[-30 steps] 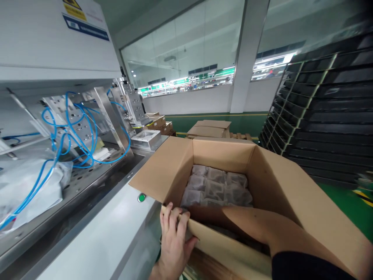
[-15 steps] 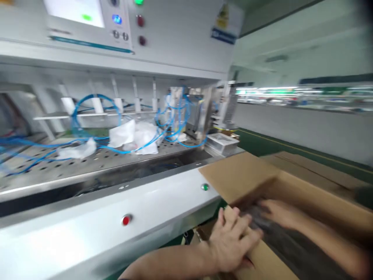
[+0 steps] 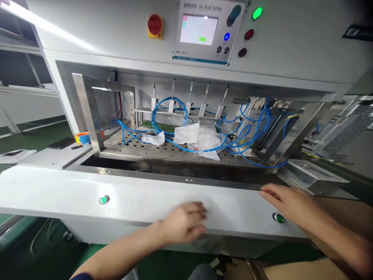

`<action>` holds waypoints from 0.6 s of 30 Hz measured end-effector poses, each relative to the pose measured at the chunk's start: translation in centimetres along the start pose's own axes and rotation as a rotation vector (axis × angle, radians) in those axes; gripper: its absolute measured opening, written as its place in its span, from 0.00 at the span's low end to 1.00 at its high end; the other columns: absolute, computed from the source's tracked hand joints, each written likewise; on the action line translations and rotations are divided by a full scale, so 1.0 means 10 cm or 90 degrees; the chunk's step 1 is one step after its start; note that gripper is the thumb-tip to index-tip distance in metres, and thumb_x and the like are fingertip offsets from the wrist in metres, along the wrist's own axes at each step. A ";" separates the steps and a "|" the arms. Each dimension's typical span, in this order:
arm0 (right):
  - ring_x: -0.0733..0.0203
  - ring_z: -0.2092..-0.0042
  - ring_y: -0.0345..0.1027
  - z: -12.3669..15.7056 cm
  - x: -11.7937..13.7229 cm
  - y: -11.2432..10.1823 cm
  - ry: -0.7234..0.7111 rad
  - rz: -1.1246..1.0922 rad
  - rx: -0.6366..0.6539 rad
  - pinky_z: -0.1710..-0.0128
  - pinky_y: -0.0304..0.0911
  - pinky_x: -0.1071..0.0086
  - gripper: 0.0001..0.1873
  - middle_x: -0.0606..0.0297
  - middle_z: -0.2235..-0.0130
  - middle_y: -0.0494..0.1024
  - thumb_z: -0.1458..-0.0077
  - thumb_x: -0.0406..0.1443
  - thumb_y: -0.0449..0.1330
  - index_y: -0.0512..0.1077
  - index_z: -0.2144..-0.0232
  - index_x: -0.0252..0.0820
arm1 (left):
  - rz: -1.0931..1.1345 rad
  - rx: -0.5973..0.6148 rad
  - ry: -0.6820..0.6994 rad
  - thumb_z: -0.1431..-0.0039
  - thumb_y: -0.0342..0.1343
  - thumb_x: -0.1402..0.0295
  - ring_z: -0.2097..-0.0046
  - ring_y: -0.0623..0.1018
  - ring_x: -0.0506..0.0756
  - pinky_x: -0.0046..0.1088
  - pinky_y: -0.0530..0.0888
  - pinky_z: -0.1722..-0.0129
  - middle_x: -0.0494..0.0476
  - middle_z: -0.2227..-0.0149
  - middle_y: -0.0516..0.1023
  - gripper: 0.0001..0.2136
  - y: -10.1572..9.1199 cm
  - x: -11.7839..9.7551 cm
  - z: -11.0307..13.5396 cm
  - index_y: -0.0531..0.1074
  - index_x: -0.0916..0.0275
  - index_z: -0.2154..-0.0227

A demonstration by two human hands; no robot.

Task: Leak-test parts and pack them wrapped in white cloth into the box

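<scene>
Our left hand [image 3: 185, 221], blurred, hovers at the air leak tester's white front panel [image 3: 140, 202], fingers [image 3: 199, 212] curled and empty. Our right hand [image 3: 287, 204] lies near the panel's right end, fingers [image 3: 268, 192] together, holding nothing (green button [image 3: 278, 218] just below).

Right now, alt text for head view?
Bare left hand and right hand at the white front panel of an air leak tester, below a perforated steel bed holding blue pneumatic tubing and white plastic film; brown cardboard lower right.
</scene>
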State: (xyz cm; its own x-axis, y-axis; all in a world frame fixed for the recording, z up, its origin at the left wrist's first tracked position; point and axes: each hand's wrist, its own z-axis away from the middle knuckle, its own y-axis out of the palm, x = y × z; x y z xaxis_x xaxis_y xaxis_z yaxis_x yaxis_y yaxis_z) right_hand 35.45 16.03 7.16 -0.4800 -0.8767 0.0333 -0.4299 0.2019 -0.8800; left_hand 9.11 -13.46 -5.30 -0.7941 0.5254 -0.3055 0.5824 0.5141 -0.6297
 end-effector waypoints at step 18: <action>0.44 0.36 0.69 -3.67 3.45 1.97 0.048 -0.173 0.113 0.39 0.64 0.59 0.28 0.46 0.39 0.77 0.37 0.45 0.65 0.71 0.39 0.38 | -0.197 -0.296 -0.062 0.37 0.53 0.81 0.49 0.79 0.60 0.42 0.83 0.46 0.61 0.58 0.79 0.12 -1.15 0.80 0.56 0.71 0.62 0.53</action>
State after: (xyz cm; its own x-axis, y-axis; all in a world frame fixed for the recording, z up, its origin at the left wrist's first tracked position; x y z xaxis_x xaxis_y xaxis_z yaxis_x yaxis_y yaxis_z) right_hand -17.65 5.81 8.42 -0.4248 -0.8516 0.3071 -0.4136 -0.1192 -0.9026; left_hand -4.95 -18.93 -4.48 -0.9396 0.2485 -0.2355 0.3173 0.8905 -0.3262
